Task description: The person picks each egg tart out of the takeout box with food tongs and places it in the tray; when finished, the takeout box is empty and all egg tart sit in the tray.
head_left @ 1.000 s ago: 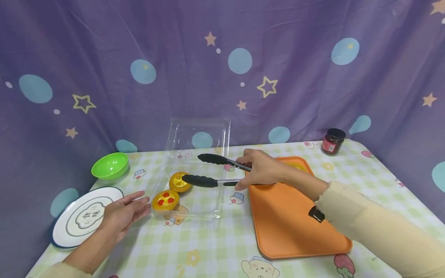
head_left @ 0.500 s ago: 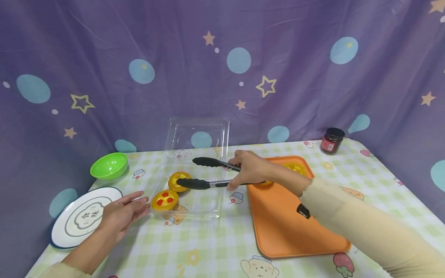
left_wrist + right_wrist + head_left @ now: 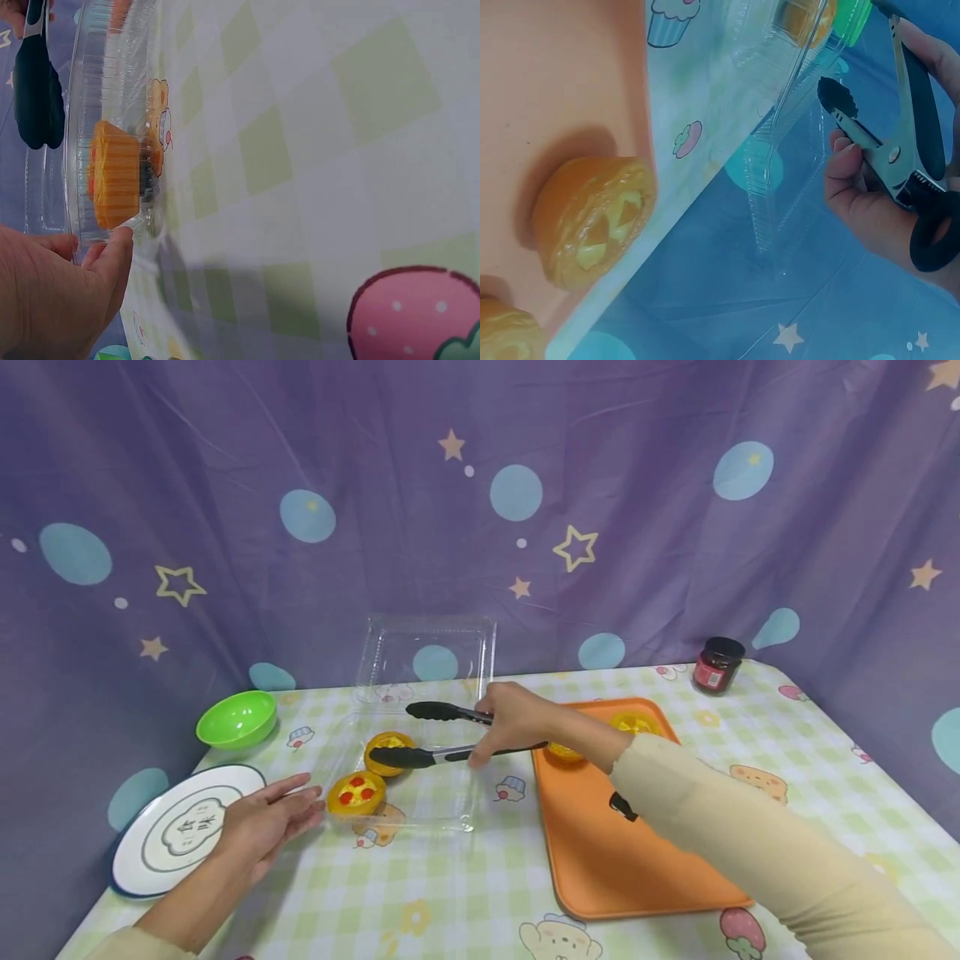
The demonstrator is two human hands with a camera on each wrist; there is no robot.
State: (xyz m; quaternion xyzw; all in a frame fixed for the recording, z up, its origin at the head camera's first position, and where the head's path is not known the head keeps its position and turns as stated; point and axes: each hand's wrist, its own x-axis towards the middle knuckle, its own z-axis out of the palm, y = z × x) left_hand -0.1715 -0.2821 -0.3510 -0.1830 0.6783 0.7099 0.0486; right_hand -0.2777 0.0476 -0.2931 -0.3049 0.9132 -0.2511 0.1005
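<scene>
My right hand (image 3: pixel 510 718) grips a pair of black-tipped kitchen tongs (image 3: pixel 892 154) over the clear plastic box. The arms of the tongs stand apart with nothing between them. In the head view the nearer tip overlaps a toy egg tart with yellow wedges (image 3: pixel 381 745). Beside that one, also in the box (image 3: pixel 442 802), lies a toy tart with red pieces (image 3: pixel 357 792). With its fingers extended, my left hand (image 3: pixel 262 827) touches the box's left side, and the left wrist view shows fingertips (image 3: pixel 120 244) at the box wall just below the nearer tart (image 3: pixel 116 176).
An orange tray (image 3: pixel 637 868) on the right holds toy tarts (image 3: pixel 633 724) at its far end, partly behind my right arm. A white plate (image 3: pixel 142 852) and green bowl (image 3: pixel 238 720) stand left. The box's raised lid (image 3: pixel 390 647) and a dark jar (image 3: pixel 717 666) are at the back.
My right hand has moved left with the tongs, away from the tray and farther over the box. More tarts on the tray show now. The left hand has stayed in place.
</scene>
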